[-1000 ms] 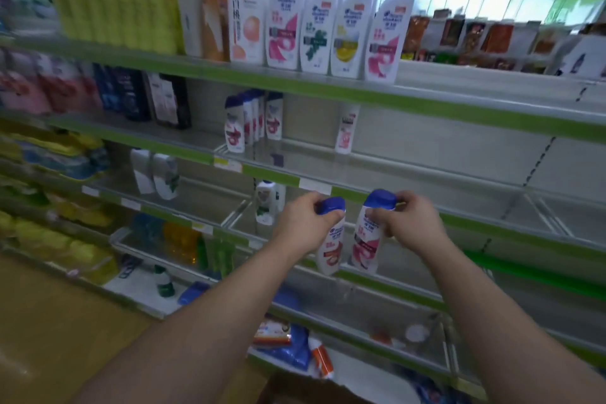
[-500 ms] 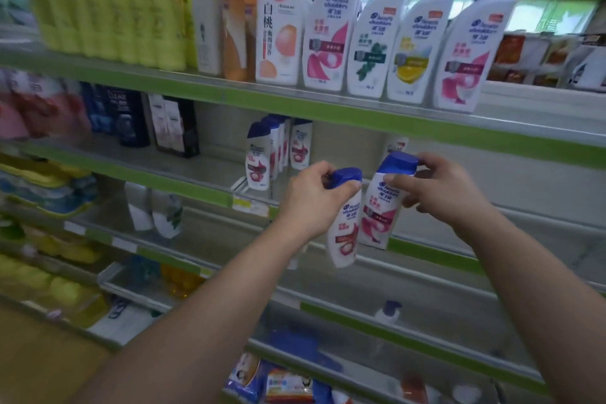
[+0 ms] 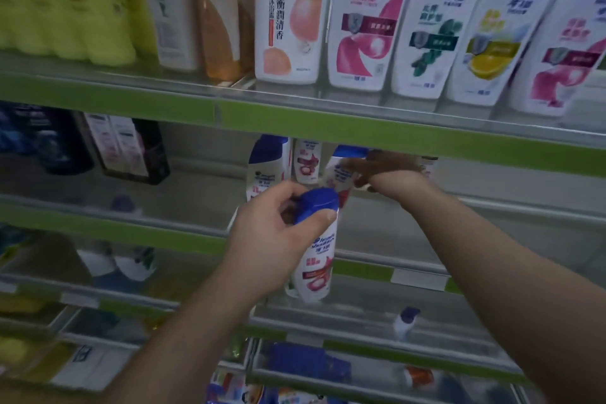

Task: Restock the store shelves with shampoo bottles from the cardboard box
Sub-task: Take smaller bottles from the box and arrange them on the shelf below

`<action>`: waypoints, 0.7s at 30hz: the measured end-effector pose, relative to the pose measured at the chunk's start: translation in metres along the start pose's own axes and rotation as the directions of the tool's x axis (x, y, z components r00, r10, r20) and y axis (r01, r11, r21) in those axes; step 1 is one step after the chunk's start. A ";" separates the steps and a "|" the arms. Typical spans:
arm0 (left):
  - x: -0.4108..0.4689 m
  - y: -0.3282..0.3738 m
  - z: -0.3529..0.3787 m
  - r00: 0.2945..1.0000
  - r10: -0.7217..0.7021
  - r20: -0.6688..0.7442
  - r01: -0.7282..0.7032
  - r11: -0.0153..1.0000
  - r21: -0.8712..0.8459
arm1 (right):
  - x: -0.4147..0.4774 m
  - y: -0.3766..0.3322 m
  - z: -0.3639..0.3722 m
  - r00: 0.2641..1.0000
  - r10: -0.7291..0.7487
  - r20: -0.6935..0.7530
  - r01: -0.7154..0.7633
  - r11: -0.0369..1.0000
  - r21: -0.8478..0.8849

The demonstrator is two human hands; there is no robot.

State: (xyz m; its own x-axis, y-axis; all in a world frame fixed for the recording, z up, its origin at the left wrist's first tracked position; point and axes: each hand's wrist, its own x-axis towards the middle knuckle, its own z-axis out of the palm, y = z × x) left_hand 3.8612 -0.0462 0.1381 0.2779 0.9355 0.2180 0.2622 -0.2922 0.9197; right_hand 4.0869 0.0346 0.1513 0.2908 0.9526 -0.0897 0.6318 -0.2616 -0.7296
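My left hand point(image 3: 272, 233) grips a small white shampoo bottle point(image 3: 316, 266) by its blue cap, hanging in front of the second shelf's green edge point(image 3: 131, 229). My right hand point(image 3: 390, 174) reaches in under the upper shelf point(image 3: 328, 121) and holds a second small white bottle with a blue cap point(image 3: 342, 170) deep on the second shelf. That bottle sits just right of a short row of matching small bottles point(image 3: 267, 167). The cardboard box is out of view.
Large white pump bottles point(image 3: 367, 20) and yellow-green bottles point(image 3: 62, 0) line the upper shelf. Dark bottles and boxes point(image 3: 128, 147) stand at the left of the second shelf. Lower shelves hold a small bottle point(image 3: 405, 321) and blurred goods.
The view has closed in on the shelves. My right hand carried its bottle up and inward onto the second shelf beside the row. My left hand with its bottle stayed in front of the shelf edge.
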 end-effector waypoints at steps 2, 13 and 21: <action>0.002 -0.005 -0.009 1.000 -0.002 0.018 0.002 1.000 -0.002 | 0.012 -0.016 0.009 0.998 0.015 0.058 -0.013 0.999 -0.032; 0.008 -0.026 -0.044 1.000 -0.003 -0.007 0.003 0.999 0.032 | 0.071 -0.043 0.049 0.975 0.066 0.212 -0.068 0.998 0.002; 0.014 -0.033 -0.053 1.000 -0.007 -0.014 0.007 0.999 -0.046 | 0.086 -0.039 0.058 0.969 0.044 0.245 -0.059 0.997 0.054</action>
State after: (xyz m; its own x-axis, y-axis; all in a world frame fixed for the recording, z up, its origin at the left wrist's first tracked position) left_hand 3.8077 -0.0133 0.1275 0.2629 0.9404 0.2158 0.2209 -0.2764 0.9353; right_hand 4.0453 0.1356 0.1327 0.1339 0.9491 -0.2849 0.5737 -0.3087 -0.7586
